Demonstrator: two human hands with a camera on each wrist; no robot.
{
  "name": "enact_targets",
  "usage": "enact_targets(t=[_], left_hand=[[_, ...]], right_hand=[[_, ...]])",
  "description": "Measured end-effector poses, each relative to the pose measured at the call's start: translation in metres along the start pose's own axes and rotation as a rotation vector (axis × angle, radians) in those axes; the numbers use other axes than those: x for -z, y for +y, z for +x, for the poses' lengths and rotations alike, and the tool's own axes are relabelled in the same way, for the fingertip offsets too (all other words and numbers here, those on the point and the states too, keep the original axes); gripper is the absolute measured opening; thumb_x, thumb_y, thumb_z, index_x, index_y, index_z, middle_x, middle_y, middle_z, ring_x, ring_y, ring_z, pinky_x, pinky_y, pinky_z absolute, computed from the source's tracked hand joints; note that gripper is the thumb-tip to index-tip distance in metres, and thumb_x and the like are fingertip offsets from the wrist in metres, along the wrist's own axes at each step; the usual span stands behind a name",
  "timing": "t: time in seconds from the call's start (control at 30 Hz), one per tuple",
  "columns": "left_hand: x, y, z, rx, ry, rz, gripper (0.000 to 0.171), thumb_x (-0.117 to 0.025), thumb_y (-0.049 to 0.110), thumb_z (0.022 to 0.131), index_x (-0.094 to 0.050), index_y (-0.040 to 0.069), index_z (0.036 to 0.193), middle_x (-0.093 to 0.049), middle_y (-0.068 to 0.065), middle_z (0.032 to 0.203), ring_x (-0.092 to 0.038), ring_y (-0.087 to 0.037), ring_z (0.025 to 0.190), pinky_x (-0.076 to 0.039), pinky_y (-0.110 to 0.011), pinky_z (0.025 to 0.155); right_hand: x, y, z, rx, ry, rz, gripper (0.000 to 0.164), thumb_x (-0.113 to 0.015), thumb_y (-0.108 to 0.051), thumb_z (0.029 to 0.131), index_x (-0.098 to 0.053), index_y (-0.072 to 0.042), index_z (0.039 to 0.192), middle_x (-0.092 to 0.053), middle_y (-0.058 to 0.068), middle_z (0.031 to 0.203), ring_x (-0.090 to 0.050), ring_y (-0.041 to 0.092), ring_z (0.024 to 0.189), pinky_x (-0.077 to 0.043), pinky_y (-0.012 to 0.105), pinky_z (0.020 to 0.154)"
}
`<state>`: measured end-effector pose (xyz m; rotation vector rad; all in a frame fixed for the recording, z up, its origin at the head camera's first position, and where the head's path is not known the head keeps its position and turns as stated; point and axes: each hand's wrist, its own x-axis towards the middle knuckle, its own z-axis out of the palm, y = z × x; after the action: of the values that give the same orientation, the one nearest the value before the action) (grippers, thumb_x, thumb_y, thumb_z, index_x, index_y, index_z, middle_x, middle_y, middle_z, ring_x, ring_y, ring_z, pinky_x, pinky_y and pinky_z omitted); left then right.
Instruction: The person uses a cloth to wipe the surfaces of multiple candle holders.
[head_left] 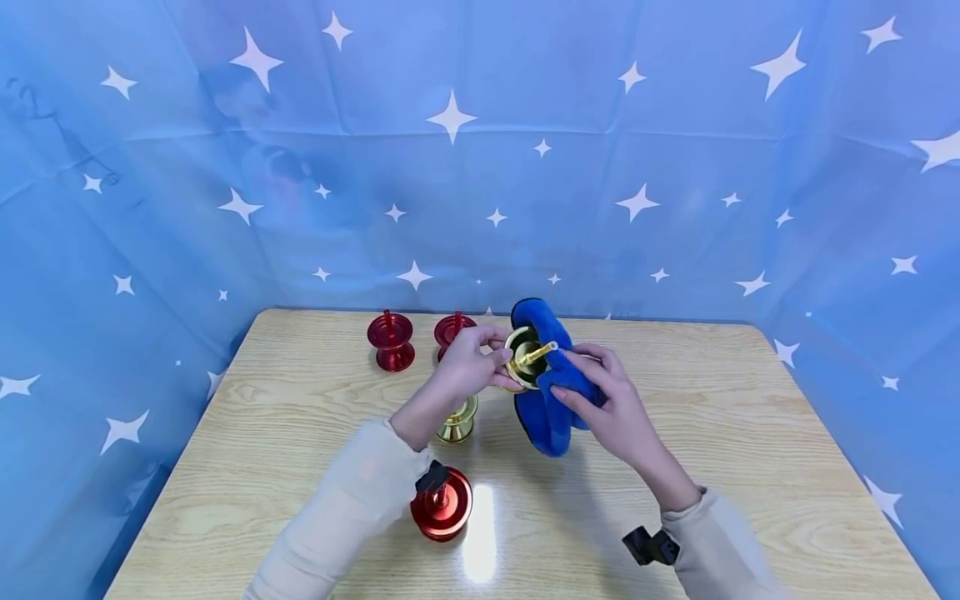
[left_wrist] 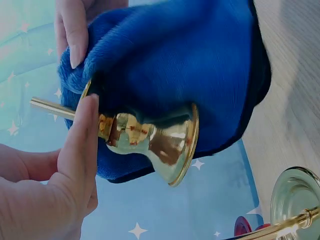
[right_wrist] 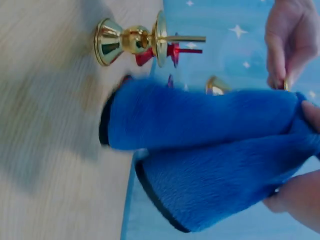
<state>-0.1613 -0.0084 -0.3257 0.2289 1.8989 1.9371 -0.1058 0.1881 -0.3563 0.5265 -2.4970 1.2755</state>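
Head view, centre frame: the left hand (head_left: 477,362) pinches a tilted gold candlestick (head_left: 534,357), the right hand (head_left: 613,402) a blue cloth (head_left: 553,421) against it. Left of centre stand a second gold candlestick (head_left: 457,427) and, above and below it, red candlesticks (head_left: 442,510).

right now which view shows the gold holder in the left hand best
Left wrist: the gold holder lies side-on, tip to base. The head view mainly looks into its top; right wrist shows only slivers past the blue cloth.
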Motion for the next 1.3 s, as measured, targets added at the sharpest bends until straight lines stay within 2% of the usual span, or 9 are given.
enact_targets(t=[0.13, 0.33, 0.47, 0.6, 0.67, 0.8, 0.9, 1.13, 1.3], left_hand=[[-0.001, -0.002, 0.000, -0.006, 0.014, -0.001, 0.026, -0.045, -0.006, 0.093, -0.048, -0.009, 0.118, -0.045, -0.015, 0.094, -0.058, -0.017, 0.058, -0.055, -0.036, 0.065], [-0.003, -0.004, -0.001, 0.023, 0.011, 0.005, 0.027, -0.045, -0.005, 0.093, -0.049, -0.008, 0.119, -0.045, -0.014, 0.093, -0.059, -0.017, 0.058, -0.053, -0.042, 0.070], [-0.004, -0.005, 0.000, 0.013, 0.009, 0.017, 0.027, -0.044, -0.006, 0.093, -0.049, -0.009, 0.119, -0.044, -0.014, 0.092, -0.061, -0.020, 0.060, -0.055, -0.037, 0.064], [-0.005, -0.005, 0.000, 0.007, 0.011, 0.023, 0.028, -0.045, -0.006, 0.093, -0.049, -0.008, 0.120, -0.045, -0.013, 0.091, -0.062, -0.022, 0.061, -0.055, -0.033, 0.060], [-0.006, -0.004, 0.000, 0.004, 0.012, 0.027, 0.027, -0.045, -0.006, 0.093, -0.051, -0.008, 0.119, -0.045, -0.013, 0.091, -0.063, -0.022, 0.061, -0.055, -0.033, 0.060], [-0.006, -0.005, 0.000, -0.003, 0.029, 0.033, 0.025, -0.045, -0.005, 0.093, -0.052, -0.008, 0.116, -0.045, -0.013, 0.090, -0.062, -0.020, 0.059, -0.055, -0.033, 0.060], [-0.006, -0.007, 0.000, -0.002, 0.034, 0.040, 0.026, -0.046, -0.005, 0.092, -0.052, -0.008, 0.118, -0.045, -0.013, 0.090, -0.060, -0.018, 0.058, -0.055, -0.034, 0.061], [-0.007, -0.009, 0.001, 0.009, -0.020, 0.095, 0.028, -0.047, -0.005, 0.092, -0.052, -0.008, 0.119, -0.047, -0.013, 0.091, -0.061, -0.018, 0.058, -0.055, -0.036, 0.062], [-0.006, -0.006, 0.002, 0.028, -0.119, 0.223, 0.031, -0.049, -0.005, 0.091, -0.053, -0.008, 0.121, -0.050, -0.014, 0.091, -0.061, -0.023, 0.057, -0.054, -0.041, 0.066]], right_hand=[[-0.009, -0.003, -0.005, -0.012, 0.017, -0.007, 0.042, -0.064, 0.000, 0.083, -0.055, 0.003, 0.123, -0.041, 0.025, 0.124, -0.049, 0.039, 0.106, -0.046, 0.054, 0.081], [-0.019, -0.002, -0.007, -0.073, 0.153, 0.010, 0.033, -0.067, 0.001, 0.080, -0.061, 0.002, 0.113, -0.054, 0.019, 0.113, -0.056, 0.034, 0.099, -0.050, 0.049, 0.077], [-0.020, -0.001, -0.007, -0.102, 0.237, 0.043, 0.030, -0.068, 0.002, 0.080, -0.056, -0.001, 0.107, -0.061, 0.013, 0.101, -0.060, 0.022, 0.089, -0.052, 0.032, 0.074], [-0.020, 0.000, -0.007, -0.083, 0.284, 0.053, 0.024, -0.068, 0.003, 0.078, -0.059, -0.002, 0.100, -0.063, 0.012, 0.096, -0.058, 0.008, 0.086, -0.046, 0.013, 0.072], [-0.019, 0.001, -0.008, -0.075, 0.272, 0.068, 0.021, -0.068, 0.003, 0.078, -0.064, -0.004, 0.098, -0.063, 0.011, 0.099, -0.056, 0.004, 0.088, -0.044, 0.010, 0.074], [-0.017, 0.001, -0.011, -0.101, 0.167, 0.091, 0.024, -0.065, -0.004, 0.084, -0.066, -0.004, 0.108, -0.057, 0.014, 0.113, -0.054, 0.020, 0.104, -0.049, 0.035, 0.084], [-0.015, 0.001, -0.013, -0.124, 0.117, 0.071, 0.025, -0.062, -0.007, 0.087, -0.065, -0.002, 0.111, -0.053, 0.016, 0.119, -0.050, 0.031, 0.109, -0.048, 0.048, 0.084], [-0.012, 0.006, -0.007, -0.103, 0.153, 0.082, 0.019, -0.066, 0.004, 0.080, -0.068, 0.002, 0.098, -0.060, 0.014, 0.101, -0.056, 0.020, 0.092, -0.046, 0.012, 0.073], [-0.005, 0.009, 0.004, -0.012, 0.088, -0.014, 0.022, -0.065, 0.011, 0.076, -0.069, -0.002, 0.094, -0.061, 0.013, 0.100, -0.057, 0.023, 0.091, -0.049, 0.022, 0.069]])
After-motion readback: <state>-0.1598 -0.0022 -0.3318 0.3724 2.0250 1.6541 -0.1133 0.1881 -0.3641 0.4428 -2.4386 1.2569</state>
